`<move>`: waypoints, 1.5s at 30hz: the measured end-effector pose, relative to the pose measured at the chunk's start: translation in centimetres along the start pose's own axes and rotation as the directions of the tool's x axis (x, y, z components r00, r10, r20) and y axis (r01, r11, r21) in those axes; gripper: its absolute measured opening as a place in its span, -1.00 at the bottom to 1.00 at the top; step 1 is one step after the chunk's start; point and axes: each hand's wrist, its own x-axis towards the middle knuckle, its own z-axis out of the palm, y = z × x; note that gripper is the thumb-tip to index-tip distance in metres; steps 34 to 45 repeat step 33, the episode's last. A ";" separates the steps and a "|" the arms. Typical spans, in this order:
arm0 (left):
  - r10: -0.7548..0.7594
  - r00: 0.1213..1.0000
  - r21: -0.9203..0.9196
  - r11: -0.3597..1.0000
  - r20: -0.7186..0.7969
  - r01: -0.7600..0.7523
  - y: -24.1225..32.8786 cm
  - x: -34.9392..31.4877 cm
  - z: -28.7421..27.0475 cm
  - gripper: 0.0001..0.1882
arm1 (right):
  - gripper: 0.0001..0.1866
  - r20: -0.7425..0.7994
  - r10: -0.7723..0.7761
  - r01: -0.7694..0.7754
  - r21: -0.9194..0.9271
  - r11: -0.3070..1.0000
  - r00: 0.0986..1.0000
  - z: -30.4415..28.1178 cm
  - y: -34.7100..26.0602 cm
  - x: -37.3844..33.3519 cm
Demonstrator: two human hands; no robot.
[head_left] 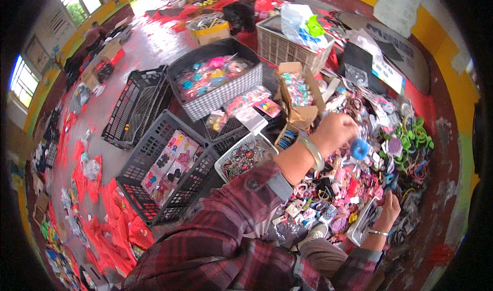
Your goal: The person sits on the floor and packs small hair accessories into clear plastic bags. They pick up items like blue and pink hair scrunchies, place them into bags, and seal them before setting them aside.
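My left hand [336, 130] reaches over a large pile of hair ties and small accessories [334, 188]. Its fingers are curled in a pinch, and whatever they hold is hidden. Just below the fingertips is a fluffy blue ring [359, 148]; I cannot tell whether it hangs from the hand or lies on the pile. Lower right, my right hand [389, 210] is closed beside a small white basket [355, 235] tilted on the pile's near edge. What is in its fingers is too small to make out. Green coiled bands [411, 143] lie to the right.
Left of the pile stand a white basket of small items [222, 170], a black crate with carded accessories [134, 188], a checked bin [221, 97] and an open cardboard box [314, 88]. Farther back is a beige crate [287, 49]. Red sheeting [120, 214] covers floor at left.
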 end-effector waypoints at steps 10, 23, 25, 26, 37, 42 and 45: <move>-0.122 0.744 -0.378 0.907 -0.657 -0.185 -3.8 -2.6 -27.0 -0.90 | -0.74 0.165 0.046 -0.023 -0.136 0.990 0.985 3.9 3.8 1.3; 0.184 0.564 0.483 0.754 -0.805 0.444 -16.8 -2.1 -53.5 -0.81 | -0.73 0.315 0.104 0.005 -0.327 0.945 0.943 9.2 6.1 1.6; 0.135 0.706 0.714 0.021 -0.695 0.700 -16.1 -0.2 -52.4 -0.72 | -0.75 0.297 0.113 -0.006 -0.339 0.941 0.948 9.2 6.3 1.4; 0.134 0.706 0.715 0.031 -0.695 0.698 -17.4 0.6 -52.8 -0.71 | -0.75 0.292 0.122 -0.012 -0.352 0.936 0.949 9.1 6.3 1.3; 0.011 0.620 0.619 -0.032 -0.785 0.784 -19.5 3.5 -52.5 -0.65 | -0.82 0.336 0.122 0.042 -0.442 0.896 0.934 8.1 7.1 1.3; 0.011 0.620 0.619 -0.032 -0.785 0.784 -19.5 3.5 -52.5 -0.65 | -0.82 0.336 0.122 0.042 -0.442 0.896 0.934 8.1 7.1 1.3; 0.011 0.620 0.619 -0.032 -0.785 0.784 -19.5 3.5 -52.5 -0.65 | -0.82 0.336 0.122 0.042 -0.442 0.896 0.934 8.1 7.1 1.3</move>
